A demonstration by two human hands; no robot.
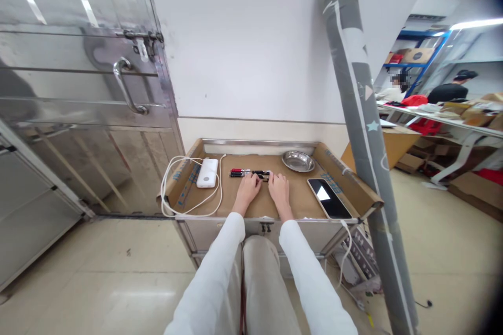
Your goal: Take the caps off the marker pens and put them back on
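Note:
Several pens (237, 172), with red and black ends, lie side by side across the brown cardboard-lined top of a small cart (243, 209). My left hand (247, 189) rests over the middle of the pens, its fingers curled onto them and hiding part of the barrels. At their right ends is my right hand (279, 191), fingers lying low on the cardboard and its thumb side touching or almost touching the pen ends. To the left sits a white power bank (207, 173) with a white cable (166, 187) looped around it. A phone (329, 199) lies at the right.
A round metal dish (298, 161) stands at the back right of the cart top. Raised cardboard edges (334, 165) border the sides. A tall grey roll (363, 115) leans by the right side. A metal door (86, 78) is at left; two people sit far right.

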